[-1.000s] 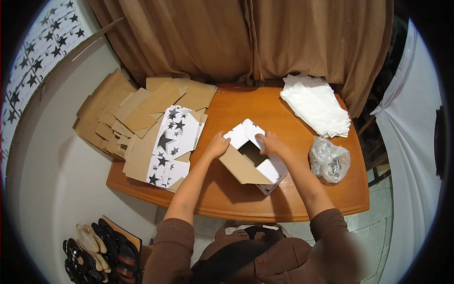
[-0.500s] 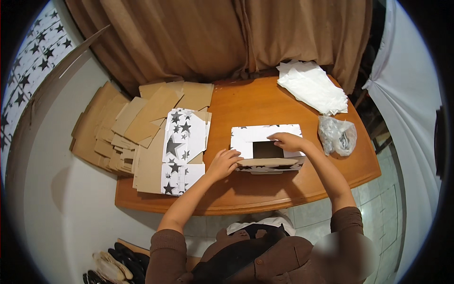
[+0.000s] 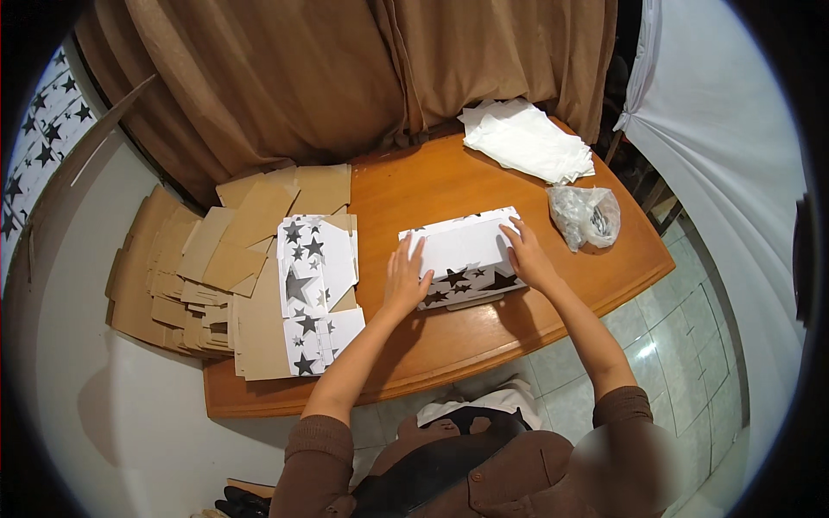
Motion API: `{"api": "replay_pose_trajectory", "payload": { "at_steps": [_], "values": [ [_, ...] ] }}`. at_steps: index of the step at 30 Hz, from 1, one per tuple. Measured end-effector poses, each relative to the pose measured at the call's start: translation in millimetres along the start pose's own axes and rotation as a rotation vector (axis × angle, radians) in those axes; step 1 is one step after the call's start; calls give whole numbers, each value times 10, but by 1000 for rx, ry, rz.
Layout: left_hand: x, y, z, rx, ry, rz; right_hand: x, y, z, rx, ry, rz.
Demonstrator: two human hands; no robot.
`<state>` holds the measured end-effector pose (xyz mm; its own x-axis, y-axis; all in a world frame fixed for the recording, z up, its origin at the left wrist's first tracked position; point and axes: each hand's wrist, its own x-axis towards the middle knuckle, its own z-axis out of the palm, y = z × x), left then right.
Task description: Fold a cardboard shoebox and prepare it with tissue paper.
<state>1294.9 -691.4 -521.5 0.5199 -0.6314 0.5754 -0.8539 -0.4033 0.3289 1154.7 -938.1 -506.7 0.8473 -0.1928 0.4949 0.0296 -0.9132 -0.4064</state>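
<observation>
The left hand point(image 3: 404, 278) lies flat, fingers spread, on the left end of the white box with black stars point(image 3: 462, 257); the right hand point(image 3: 527, 257) is laid the same way on the right end, fingers reaching up over the top panel; the two hands are well apart, neither curled into a grasp, both pressing down and inward, which looks like a way to keep the folded walls and top square and shut. The box sits closed near the middle of the wooden tabletop point(image 3: 432, 186), close to the front edge, its long side turned a little away from the person, so that both forearms reach it evenly.

Just to the left of the left hand lies a flat printed box blank point(image 3: 313, 293), white with the same stars, resting on a stack of plain brown cardboard sheets point(image 3: 216, 259); the stack fans out over the left edge of the tabletop, within easy reach, probably as stock. To the right of the right hand, near but not touching the box, sits a crumpled clear plastic bag point(image 3: 585, 216); its contents are too small to make out. Beyond it, at the far edge, lies a pile of white paper sheets point(image 3: 525, 140), kept out of the working space. Brown curtains point(image 3: 345, 78) hang behind the tabletop; a white cloth point(image 3: 717, 129) hangs at the right.
</observation>
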Motion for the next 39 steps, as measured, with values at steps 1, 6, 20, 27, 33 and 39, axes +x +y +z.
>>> {"api": "replay_pose_trajectory", "payload": {
  "at_steps": [1, 6, 20, 27, 33, 39],
  "values": [
    [13, -4, 4, 101, -59, 76, -2, 1, 23, -89, 2, -83],
    [-111, -147, 183, -55, -265, 98, -35, 102, 116, -73, -233, -221],
    [-56, -116, 167, -31, -479, 42, -67, 114, 136, -156, -238, -236],
    [-62, -123, 214, -78, -254, -39, -43, 85, 56, 16, -224, -106],
    [174, -541, 424, -395, -99, -624, 213, 515, 46, 429, -68, 620],
    [442, -575, 184, -753, -477, -993, 540, 675, -69, 953, -567, 915]
  ]
}}
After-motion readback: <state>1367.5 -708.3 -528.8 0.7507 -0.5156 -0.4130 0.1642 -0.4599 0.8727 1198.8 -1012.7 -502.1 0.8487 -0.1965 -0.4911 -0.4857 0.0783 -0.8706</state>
